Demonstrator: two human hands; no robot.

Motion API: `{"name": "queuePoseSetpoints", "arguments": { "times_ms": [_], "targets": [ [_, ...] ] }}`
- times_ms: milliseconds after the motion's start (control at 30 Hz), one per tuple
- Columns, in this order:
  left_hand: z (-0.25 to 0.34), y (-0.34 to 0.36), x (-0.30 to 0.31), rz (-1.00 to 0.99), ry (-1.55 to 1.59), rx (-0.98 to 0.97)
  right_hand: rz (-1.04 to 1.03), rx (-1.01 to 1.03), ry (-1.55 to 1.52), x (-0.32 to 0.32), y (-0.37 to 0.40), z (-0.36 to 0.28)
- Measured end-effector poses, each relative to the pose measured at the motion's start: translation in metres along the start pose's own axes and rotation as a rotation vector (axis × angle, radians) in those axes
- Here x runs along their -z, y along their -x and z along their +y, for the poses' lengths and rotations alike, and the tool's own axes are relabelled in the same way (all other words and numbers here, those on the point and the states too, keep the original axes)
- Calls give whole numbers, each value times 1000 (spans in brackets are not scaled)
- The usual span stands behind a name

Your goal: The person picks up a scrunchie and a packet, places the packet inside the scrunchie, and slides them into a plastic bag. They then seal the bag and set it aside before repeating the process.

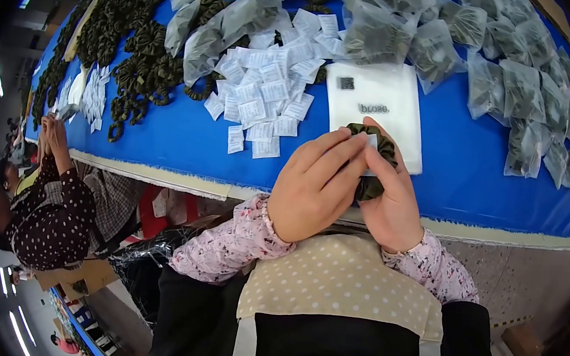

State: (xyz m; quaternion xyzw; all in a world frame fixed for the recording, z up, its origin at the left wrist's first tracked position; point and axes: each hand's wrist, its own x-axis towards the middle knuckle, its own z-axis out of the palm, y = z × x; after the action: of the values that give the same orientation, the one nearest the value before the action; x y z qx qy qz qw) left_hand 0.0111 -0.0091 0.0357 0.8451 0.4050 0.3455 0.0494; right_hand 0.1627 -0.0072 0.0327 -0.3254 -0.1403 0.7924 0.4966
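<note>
Dark green fabric scrunchies [369,189] sit between my two hands, just in front of the table's near edge. My left hand [314,185] is closed over them from the left, fingers pressed at the top. From the right, my right hand [395,201] wraps round them, its thumb against a small white packet [373,140] lying on the fabric. The hands cover much of the scrunchies. Right behind my fingers lies a stack of frosted plastic bags [405,107] with black print. To its left is a loose heap of white printed packets [266,95].
Filled frosted bags [379,34] spread over the back and right of the blue table [177,137]. Heaps of dark green scrunchies [108,31] lie at the left. Another person [56,215] works at the table's left end, beside a second group of white packets [96,97].
</note>
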Motion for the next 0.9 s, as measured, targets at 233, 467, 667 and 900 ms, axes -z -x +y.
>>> {"name": "queuePoseSetpoints", "arguments": {
  "times_ms": [233, 467, 667, 900],
  "targets": [
    [-6, 2, 1, 47, 40, -29, -13, 13, -13, 0, -5, 3],
    [-23, 3, 34, -27, 345, 112, 16, -20, -30, -3, -6, 1],
    [-141, 34, 94, 133, -494, 328, -24, -51, -48, 3, -8, -2],
    [-182, 65, 106, 77, -503, 576, -3, -54, 13, 5, -3, -2]
  ]
}}
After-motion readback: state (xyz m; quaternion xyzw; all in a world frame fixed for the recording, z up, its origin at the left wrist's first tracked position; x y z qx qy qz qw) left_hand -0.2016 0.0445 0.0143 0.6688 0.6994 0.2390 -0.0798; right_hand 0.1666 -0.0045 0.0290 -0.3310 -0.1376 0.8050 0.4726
